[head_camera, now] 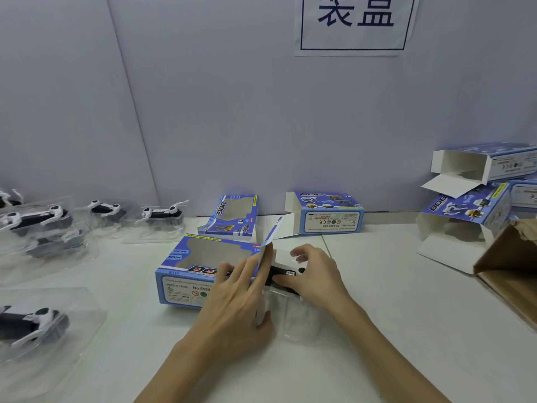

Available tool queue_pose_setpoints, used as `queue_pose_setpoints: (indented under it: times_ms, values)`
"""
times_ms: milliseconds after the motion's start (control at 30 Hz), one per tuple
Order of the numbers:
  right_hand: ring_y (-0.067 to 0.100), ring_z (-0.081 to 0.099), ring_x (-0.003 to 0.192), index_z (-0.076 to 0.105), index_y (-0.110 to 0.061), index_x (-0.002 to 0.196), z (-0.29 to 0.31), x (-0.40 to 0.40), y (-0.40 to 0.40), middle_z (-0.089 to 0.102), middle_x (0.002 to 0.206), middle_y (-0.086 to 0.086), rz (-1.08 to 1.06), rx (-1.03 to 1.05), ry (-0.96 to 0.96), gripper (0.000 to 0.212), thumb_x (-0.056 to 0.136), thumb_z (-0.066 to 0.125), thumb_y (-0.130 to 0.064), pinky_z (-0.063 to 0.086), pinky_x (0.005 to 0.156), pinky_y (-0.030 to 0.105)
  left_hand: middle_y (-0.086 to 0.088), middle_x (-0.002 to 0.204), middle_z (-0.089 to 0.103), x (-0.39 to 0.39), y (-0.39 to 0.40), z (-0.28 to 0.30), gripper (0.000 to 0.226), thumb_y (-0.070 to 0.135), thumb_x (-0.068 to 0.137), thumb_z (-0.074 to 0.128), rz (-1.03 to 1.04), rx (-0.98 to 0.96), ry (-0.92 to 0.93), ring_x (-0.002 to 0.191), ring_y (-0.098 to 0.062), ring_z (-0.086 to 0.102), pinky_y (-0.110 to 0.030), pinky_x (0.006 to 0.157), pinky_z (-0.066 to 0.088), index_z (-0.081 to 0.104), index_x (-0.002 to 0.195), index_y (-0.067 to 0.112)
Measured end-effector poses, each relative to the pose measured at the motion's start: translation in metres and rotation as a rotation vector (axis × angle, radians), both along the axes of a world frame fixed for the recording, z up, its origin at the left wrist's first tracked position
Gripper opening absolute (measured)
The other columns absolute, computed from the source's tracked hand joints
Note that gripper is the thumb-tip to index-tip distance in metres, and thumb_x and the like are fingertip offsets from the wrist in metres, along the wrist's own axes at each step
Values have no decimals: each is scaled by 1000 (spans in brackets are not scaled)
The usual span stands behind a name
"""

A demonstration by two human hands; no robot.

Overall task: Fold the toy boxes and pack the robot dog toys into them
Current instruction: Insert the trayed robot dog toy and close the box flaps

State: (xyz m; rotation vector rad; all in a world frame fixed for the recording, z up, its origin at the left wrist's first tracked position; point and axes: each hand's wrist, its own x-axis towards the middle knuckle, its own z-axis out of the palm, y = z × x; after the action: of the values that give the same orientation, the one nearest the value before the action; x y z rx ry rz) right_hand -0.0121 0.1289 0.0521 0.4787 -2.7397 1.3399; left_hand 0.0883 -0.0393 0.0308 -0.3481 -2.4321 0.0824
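Two hands (232, 295) — one windowed box (203, 266), six boxes total

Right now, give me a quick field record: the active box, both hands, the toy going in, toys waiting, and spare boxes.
active box: blue windowed toy box lying on the white table, right end open
left hand: left hand holds the open end flap
right hand: right hand grips a robot dog in clear tray at the box opening, partly inserted
toys waiting: trayed dogs at left, such as the near one
spare boxes: two by the wall, open ones stacked at right
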Motion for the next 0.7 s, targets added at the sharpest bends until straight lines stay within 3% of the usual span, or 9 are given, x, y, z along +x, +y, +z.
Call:
queue_pose_setpoints:
  times_ms: [167, 267, 433, 567, 700]
  values:
    - [-2, 58, 85, 67, -29, 113, 7, -6, 12, 67, 110, -8, 127, 26, -43, 50, 72, 94, -40, 47, 71, 16, -1, 131, 48, 0, 2, 0, 116, 49, 68, 72, -7, 22, -6, 111, -22, 51, -39, 89, 35, 22, 163, 4]
    - [-3, 58, 87, 67, -31, 113, 8, -7, 14, 67, 113, -8, 150, 30, -58, 50, 72, 93, -41, 50, 78, 20, 0, 130, 49, 0, 5, -1, 115, 50, 70, 69, -20, 32, -14, 110, -22, 52, -39, 90, 34, 21, 163, 4]
    - [-10, 54, 93, 66, -36, 116, 8, -8, 14, 62, 124, -8, 192, 3, -28, 52, 72, 93, -40, 43, 70, 8, 0, 128, 48, 1, 8, 1, 114, 49, 68, 70, -34, 34, -5, 109, -22, 51, -37, 89, 33, 24, 163, 5]
    - [6, 55, 108, 57, -34, 124, 5, -7, 9, 58, 125, -7, 142, -139, -50, 56, 79, 89, -32, 44, 72, 11, 0, 130, 48, 0, 9, -1, 115, 49, 69, 70, -46, 51, -13, 111, -22, 50, -37, 89, 33, 21, 163, 6]
    - [13, 58, 116, 56, -30, 118, 0, -5, 0, 64, 119, -5, 61, -397, -78, 35, 93, 75, -14, 46, 73, 10, 1, 132, 46, 1, 7, 0, 115, 55, 71, 69, -46, 69, -51, 114, -21, 50, -35, 93, 31, 21, 163, 6]
